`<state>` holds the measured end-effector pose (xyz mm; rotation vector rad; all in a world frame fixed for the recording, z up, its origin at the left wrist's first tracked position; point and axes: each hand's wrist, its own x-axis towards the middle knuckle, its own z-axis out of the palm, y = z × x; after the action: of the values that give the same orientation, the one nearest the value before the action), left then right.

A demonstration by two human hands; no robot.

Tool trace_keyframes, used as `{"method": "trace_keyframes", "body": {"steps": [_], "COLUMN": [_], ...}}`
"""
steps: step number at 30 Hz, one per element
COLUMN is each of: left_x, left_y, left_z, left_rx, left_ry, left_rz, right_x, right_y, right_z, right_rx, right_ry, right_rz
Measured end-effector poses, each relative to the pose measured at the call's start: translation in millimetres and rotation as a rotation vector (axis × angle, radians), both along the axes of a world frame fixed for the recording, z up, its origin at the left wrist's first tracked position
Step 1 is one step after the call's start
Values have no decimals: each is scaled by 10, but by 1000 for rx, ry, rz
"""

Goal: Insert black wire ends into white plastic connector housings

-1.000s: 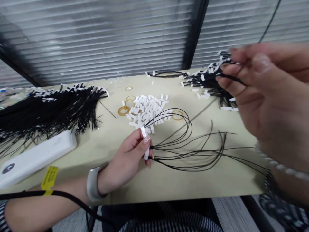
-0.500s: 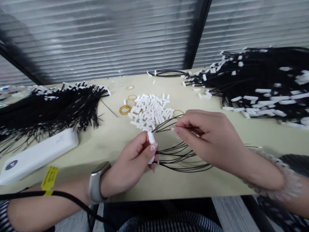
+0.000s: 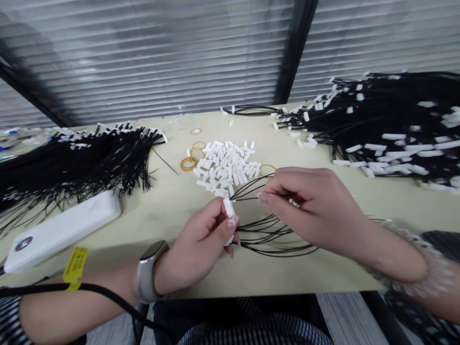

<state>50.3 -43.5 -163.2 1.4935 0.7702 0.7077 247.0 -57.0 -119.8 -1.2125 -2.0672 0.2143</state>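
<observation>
My left hand [image 3: 201,244] pinches a white connector [image 3: 229,207] between thumb and fingers, at the middle of the table. Thin black wires [image 3: 262,235] run from the connector to the right and curve below my other hand. My right hand [image 3: 309,206] is closed on some of these wires, thumb against forefinger, a little right of the connector. Its fingertips partly hide what they grip. Just beyond my hands lies a pile of small white connectors [image 3: 230,165].
Bundled black wires [image 3: 89,155] lie at left, and a larger heap [image 3: 388,115] at right. A white power bank [image 3: 64,230] rests near my left forearm, with a black cable [image 3: 104,293] crossing it. Rubber bands [image 3: 188,164] sit beside the pile. Blinds stand behind the table [image 3: 161,206].
The whole view has shifted slightly, moving things a little to the right. Both hands keep their holds, with almost no other visible difference.
</observation>
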Motion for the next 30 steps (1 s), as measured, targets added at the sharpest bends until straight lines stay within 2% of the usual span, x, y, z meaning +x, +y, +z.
{"method": "trace_keyframes", "body": {"steps": [4,30], "left_x": [6,-13], "left_y": [0,-15], "left_z": [6,31], "left_rx": [-4,10], "left_ry": [31,35], "left_rz": [1,-25], "right_x": [-4,3], "right_y": [-2,-15], "right_z": [2,1], "right_rx": [-2,66], "right_ry": [3,-15], "right_rz": [-26,21]}}
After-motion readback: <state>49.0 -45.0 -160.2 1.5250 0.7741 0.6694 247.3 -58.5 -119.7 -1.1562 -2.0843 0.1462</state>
